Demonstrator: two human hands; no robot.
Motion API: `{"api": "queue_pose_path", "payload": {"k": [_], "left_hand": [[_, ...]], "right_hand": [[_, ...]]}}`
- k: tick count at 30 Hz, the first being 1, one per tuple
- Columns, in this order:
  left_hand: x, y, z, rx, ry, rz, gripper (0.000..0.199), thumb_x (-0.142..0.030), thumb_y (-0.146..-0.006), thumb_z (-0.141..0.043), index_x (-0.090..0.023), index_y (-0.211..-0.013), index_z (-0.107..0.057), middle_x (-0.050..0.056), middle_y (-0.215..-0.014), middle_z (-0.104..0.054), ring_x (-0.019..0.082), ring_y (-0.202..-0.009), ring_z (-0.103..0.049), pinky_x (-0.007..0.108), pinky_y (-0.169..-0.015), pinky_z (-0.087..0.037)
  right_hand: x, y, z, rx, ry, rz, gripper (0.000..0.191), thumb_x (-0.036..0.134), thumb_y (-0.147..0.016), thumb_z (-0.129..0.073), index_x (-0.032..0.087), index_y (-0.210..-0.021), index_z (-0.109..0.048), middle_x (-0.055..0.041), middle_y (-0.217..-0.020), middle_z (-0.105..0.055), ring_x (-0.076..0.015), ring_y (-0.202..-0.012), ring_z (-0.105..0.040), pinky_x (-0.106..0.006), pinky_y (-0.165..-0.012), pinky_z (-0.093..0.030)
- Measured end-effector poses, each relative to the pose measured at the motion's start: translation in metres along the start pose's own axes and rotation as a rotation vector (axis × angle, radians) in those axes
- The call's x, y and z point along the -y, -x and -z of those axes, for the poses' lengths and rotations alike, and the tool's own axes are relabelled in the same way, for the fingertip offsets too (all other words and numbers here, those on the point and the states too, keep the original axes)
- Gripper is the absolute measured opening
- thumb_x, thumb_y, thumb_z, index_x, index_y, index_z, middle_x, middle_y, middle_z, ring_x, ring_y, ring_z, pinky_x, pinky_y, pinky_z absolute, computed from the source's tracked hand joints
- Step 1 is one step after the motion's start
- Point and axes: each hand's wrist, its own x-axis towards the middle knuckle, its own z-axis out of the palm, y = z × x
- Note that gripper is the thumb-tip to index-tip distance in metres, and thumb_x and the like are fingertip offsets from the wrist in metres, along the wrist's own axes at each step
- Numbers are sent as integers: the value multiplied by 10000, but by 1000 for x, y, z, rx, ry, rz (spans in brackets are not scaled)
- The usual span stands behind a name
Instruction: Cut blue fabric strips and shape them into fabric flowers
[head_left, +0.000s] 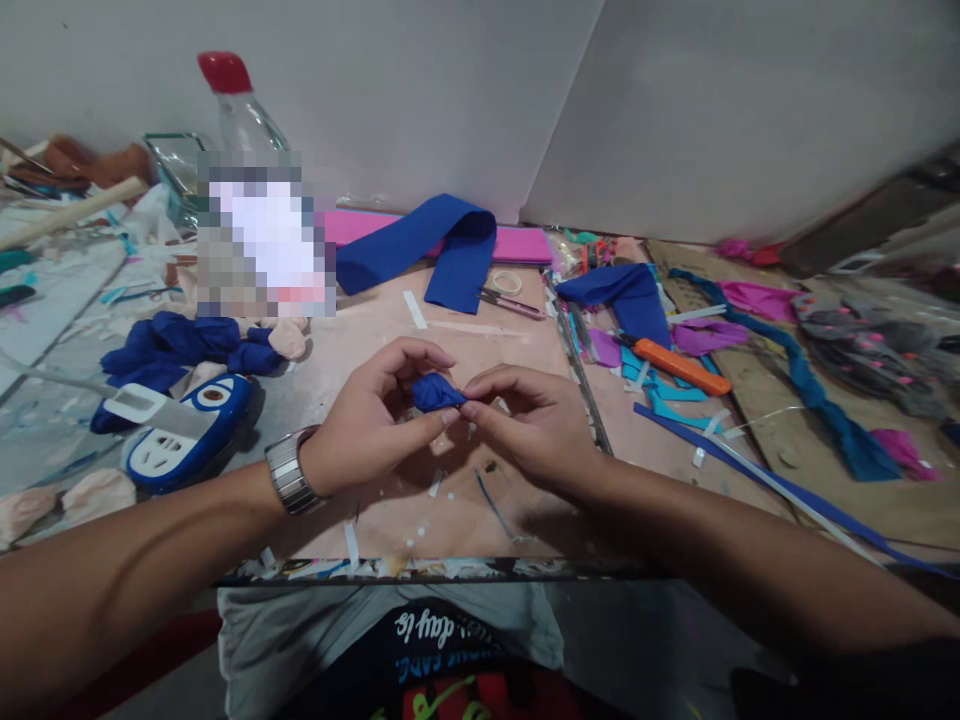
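Observation:
A small bunched piece of blue crepe paper (436, 392) is between my two hands, above the middle of the work board. My left hand (386, 405), with a metal watch on its wrist, curls around its body. The fingertips of my right hand (525, 415) pinch its narrow end. Behind them a wide blue crepe strip (450, 235) lies folded over a pink stack (525, 245). Near that strip are a roll of tape (505, 281) and small pink-handled scissors (517, 304). Several blue bunched paper pieces (172, 345) lie to the left.
At left are a blue-and-white power strip (191, 430) and a bottle with a red cap (247, 110), beside a blurred bright patch. At right lie an orange utility knife (675, 364), paper scraps, a teal twisted strip (825, 400) and cardboard (795, 460). A white wall stands behind.

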Motion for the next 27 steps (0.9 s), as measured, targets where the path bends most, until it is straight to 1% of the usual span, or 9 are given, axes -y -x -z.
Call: {"api": "queue_pose_path", "payload": {"k": [3,6,12,16,18,21,24,25,27], "left_hand": [[2,1,0,-4,-25,-37,393,-129,-772,-803,-187,-1106,-604,52,-1041,-694,156,-969,-700,261,-854,-583],[4,0,0,-8,-11,-51,424,-111,-758,-808,-191,-1119,-601,67,-1090,-703,169,-1007,-709,278,-884,-591],[2,-1,1,-32,28,-2,376,-179,-812,-823,-193,-1118,-604,48,-994,-728,157,-897,-730,260,-797,-597],[2,-1,0,-24,22,-15,310,-217,-828,-822,-190,-1068,-628,47,-981,-733,160,-884,-729,269,-795,-595],[3,-1,1,-33,2,-17,280,-238,-832,-820,-185,-1043,-643,52,-976,-734,161,-886,-721,276,-807,-593],[6,-1,2,-55,-77,-6,257,-258,-854,-798,-182,-1057,-660,66,-1018,-741,171,-917,-720,289,-835,-591],[6,0,4,-10,-225,-24,189,-226,-893,-741,-187,-1073,-697,70,-1038,-761,177,-933,-723,303,-861,-585],[6,0,5,11,-281,-38,178,-200,-895,-724,-192,-1072,-711,68,-1040,-770,179,-938,-723,308,-868,-583],[6,0,6,30,-370,-60,186,-153,-882,-704,-196,-1061,-731,61,-1037,-781,182,-941,-723,315,-875,-580]], "right_hand": [[0,-1,-1,19,-4,-65,89,248,-866,-801,193,-931,-777,-29,-876,-788,-143,-792,-718,-277,-743,-573],[-1,-2,-2,17,-75,-120,115,265,-863,-799,184,-935,-759,-39,-893,-772,-147,-803,-700,-282,-741,-566],[-3,-4,-3,85,-203,-139,145,302,-875,-791,186,-913,-711,-26,-921,-693,-132,-835,-652,-275,-757,-545],[-3,-2,-5,132,-215,-155,186,321,-875,-800,183,-905,-680,-12,-874,-675,-127,-789,-640,-278,-739,-544],[-4,-2,-6,159,-193,-176,227,327,-865,-811,190,-949,-651,-4,-880,-663,-122,-785,-627,-264,-724,-538],[-4,-1,-5,202,-185,-184,433,300,-816,-854,231,-1130,-565,-4,-992,-649,-115,-809,-631,-235,-697,-536],[-4,-2,-4,239,-192,-174,625,279,-780,-880,267,-1267,-488,-13,-1063,-641,-133,-875,-668,-247,-737,-563],[-3,-2,-4,242,-190,-176,629,278,-786,-876,268,-1279,-485,-13,-1052,-644,-142,-899,-678,-259,-765,-571],[-2,-2,-4,224,-191,-179,532,281,-816,-852,252,-1231,-520,-12,-1026,-650,-148,-929,-686,-272,-809,-577]]}}
